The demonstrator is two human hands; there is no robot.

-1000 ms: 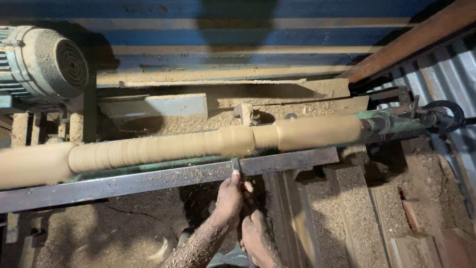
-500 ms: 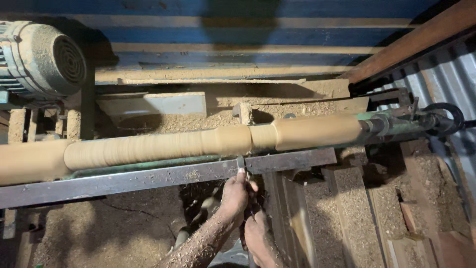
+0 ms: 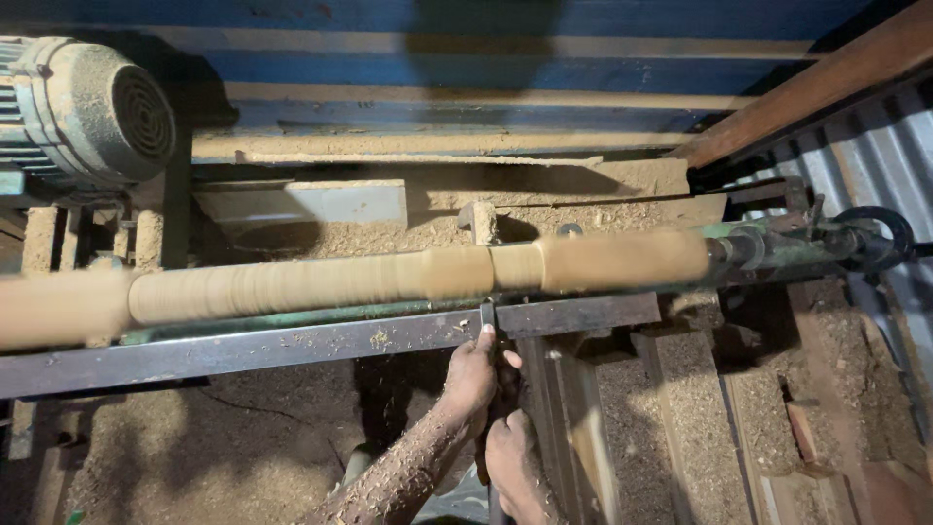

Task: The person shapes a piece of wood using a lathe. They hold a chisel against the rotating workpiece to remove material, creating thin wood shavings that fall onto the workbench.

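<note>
No packages, labels, signs or screens show anywhere in this view.

A woodturning workshop, rough and dusty. Long wooden spindle (image 3: 389,282) mounted across a lathe, steel tool rest (image 3: 292,345) just in front, electric motor (image 3: 87,112) at far left. Sawdust (image 3: 224,457) and shavings heaped everywhere below, corrugated metal wall (image 3: 875,136) at right, blue planks (image 3: 486,58) behind.
</note>
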